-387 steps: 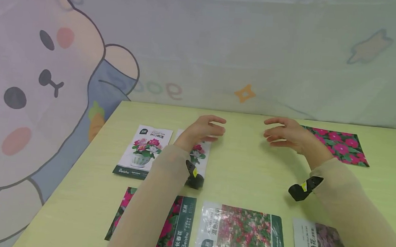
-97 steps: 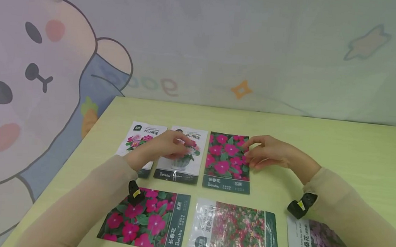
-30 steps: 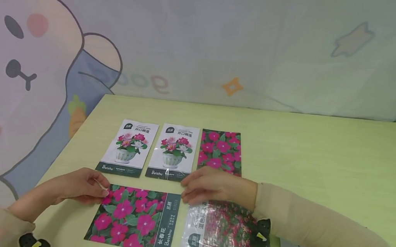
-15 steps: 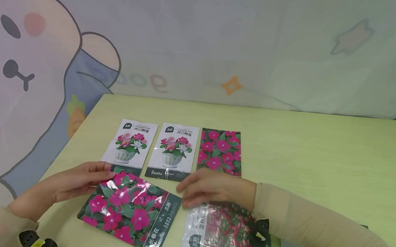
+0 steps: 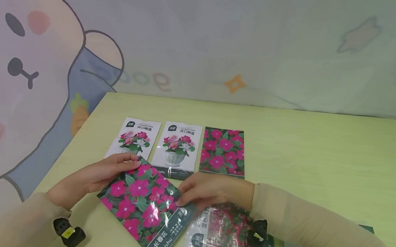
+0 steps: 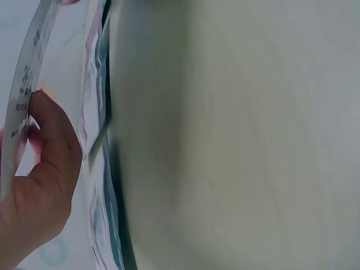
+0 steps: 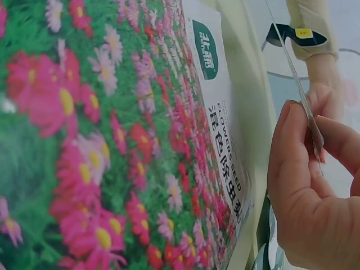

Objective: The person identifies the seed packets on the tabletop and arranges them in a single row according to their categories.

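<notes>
Together, the left hand (image 5: 108, 171) and the right hand (image 5: 211, 190) pinch a pink-flowered packet (image 5: 140, 196) (slanted, held above the table (image 5: 321, 156)) by its edges. Just beyond this grip lie two white packets (image 5: 176, 147); a glossy mixed-flower packet (image 5: 227, 234) lies beneath the right hand.

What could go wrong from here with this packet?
The glossy held packet is pinched near its edges by the left hand and right hand, and might slip. In the head view it overlaps the white packets; lowered there, it could nudge them. The right wrist camera hangs over the mixed-flower packet and might brush it.
</notes>
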Motion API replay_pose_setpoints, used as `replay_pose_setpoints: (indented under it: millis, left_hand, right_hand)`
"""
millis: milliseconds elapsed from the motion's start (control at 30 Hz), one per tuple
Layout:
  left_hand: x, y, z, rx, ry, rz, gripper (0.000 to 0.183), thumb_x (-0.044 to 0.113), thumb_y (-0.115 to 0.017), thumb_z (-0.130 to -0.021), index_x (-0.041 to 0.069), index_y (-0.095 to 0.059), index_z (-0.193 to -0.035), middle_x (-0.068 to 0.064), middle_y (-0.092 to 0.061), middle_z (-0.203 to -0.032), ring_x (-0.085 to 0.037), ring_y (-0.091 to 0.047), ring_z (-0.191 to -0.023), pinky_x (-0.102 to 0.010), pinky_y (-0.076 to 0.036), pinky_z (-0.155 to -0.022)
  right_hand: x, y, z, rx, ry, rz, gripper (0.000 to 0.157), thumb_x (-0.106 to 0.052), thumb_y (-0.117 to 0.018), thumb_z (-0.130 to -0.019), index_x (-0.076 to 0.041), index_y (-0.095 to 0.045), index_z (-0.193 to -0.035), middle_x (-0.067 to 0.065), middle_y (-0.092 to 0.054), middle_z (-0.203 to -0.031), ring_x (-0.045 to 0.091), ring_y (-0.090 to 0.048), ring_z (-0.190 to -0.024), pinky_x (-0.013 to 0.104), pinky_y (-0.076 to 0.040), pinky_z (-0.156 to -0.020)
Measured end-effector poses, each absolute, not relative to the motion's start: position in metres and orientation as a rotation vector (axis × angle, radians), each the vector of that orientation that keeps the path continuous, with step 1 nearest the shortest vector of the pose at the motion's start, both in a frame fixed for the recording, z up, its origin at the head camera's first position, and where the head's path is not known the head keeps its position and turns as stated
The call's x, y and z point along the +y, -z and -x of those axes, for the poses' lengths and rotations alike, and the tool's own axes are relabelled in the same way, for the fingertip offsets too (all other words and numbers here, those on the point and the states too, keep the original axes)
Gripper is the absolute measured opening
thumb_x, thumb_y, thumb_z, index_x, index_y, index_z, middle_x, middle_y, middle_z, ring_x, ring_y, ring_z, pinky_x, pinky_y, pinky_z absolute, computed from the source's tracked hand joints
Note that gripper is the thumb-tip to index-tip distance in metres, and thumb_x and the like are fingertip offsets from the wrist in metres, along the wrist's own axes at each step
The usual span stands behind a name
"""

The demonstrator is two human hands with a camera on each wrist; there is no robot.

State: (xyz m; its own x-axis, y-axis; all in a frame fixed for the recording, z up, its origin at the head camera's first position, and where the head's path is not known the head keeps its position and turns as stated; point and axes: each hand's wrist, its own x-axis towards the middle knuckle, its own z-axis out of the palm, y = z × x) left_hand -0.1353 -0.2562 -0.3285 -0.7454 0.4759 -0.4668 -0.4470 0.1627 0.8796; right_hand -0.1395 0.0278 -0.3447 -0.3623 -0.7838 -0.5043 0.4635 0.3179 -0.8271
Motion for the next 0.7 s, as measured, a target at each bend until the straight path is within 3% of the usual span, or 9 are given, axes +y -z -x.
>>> replay_pose_setpoints:
  millis: [167, 300, 433, 700]
  left_hand:
    - [-0.231, 0.329, 0.143, 1.72, -1.665, -0.061, 0.014, 0.022, -0.049, -0.098, 0.009, -0.051, -0.101, -0.004, -0.063, -0.098, -0.014, -0.063, -0.089, -0.029, -0.053, -0.08]
    - [-0.216, 0.332, 0.148, 1.72, -1.656, -0.077, 0.013, 0.022, -0.05, -0.097, 0.009, -0.051, -0.1, -0.003, -0.063, -0.096, -0.013, -0.064, -0.087, -0.028, -0.053, -0.079]
    - [-0.206, 0.333, 0.152, 1.753, -1.635, -0.083, 0.013, 0.023, -0.051, -0.097, 0.01, -0.052, -0.1, -0.003, -0.063, -0.095, -0.013, -0.064, -0.086, -0.027, -0.053, -0.078]
    - [-0.201, 0.332, 0.157, 1.724, -1.656, -0.073, 0.01, 0.019, -0.051, -0.096, 0.01, -0.051, -0.102, -0.002, -0.063, -0.096, -0.013, -0.063, -0.087, -0.028, -0.053, -0.078]
  right_hand:
    - [0.029, 0.343, 0.14, 1.428, 1.375, 0.342, 0.03, 0.007, -0.057, -0.082, 0.009, -0.056, -0.113, 0.004, -0.061, -0.082, 0.011, -0.059, -0.072, 0.023, -0.053, -0.071]
    - [0.029, 0.342, 0.141, 1.437, 1.411, 0.307, 0.031, 0.007, -0.059, -0.081, 0.004, -0.054, -0.111, 0.006, -0.064, -0.09, 0.017, -0.063, -0.082, 0.031, -0.054, -0.077]
    - [0.03, 0.342, 0.141, 1.456, 1.451, 0.263, 0.045, 0.007, -0.061, -0.078, 0.0, -0.053, -0.122, 0.01, -0.065, -0.101, 0.023, -0.065, -0.089, 0.04, -0.054, -0.08]
    - [0.037, 0.341, 0.143, 1.522, 1.501, 0.288, 0.048, 0.007, -0.064, -0.076, 0.002, -0.054, -0.124, 0.01, -0.065, -0.104, 0.02, -0.062, -0.088, 0.035, -0.052, -0.083]
